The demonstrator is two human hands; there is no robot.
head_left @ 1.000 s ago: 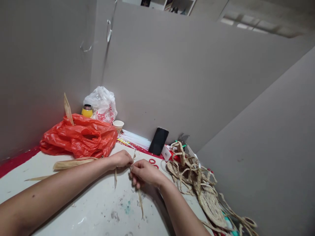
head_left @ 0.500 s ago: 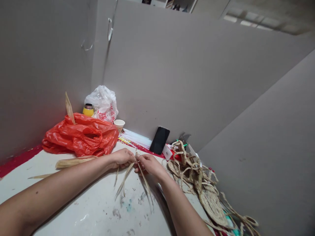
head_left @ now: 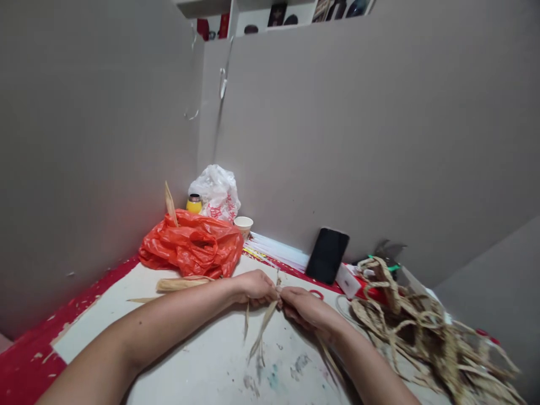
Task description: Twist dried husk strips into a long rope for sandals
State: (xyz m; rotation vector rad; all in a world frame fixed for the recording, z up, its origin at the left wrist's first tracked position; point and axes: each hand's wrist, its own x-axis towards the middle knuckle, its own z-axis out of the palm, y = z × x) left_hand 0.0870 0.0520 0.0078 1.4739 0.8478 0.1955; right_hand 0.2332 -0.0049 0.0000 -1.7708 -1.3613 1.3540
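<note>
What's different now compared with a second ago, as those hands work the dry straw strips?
The view has swung left and down, so everything sits further right in the picture. The left hand and right hand keep pinching the straw strips, but more loose ends now fan out below them. The orange bag, phone and braided straw pile lie as before on the table.

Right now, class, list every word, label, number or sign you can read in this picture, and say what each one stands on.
Nothing can be read.
White plastic bag: red printed marks, too blurred to read.
White box beside the black phone: a small red mark, too small to read.
Items on the shelf up top: too small to read.
</note>
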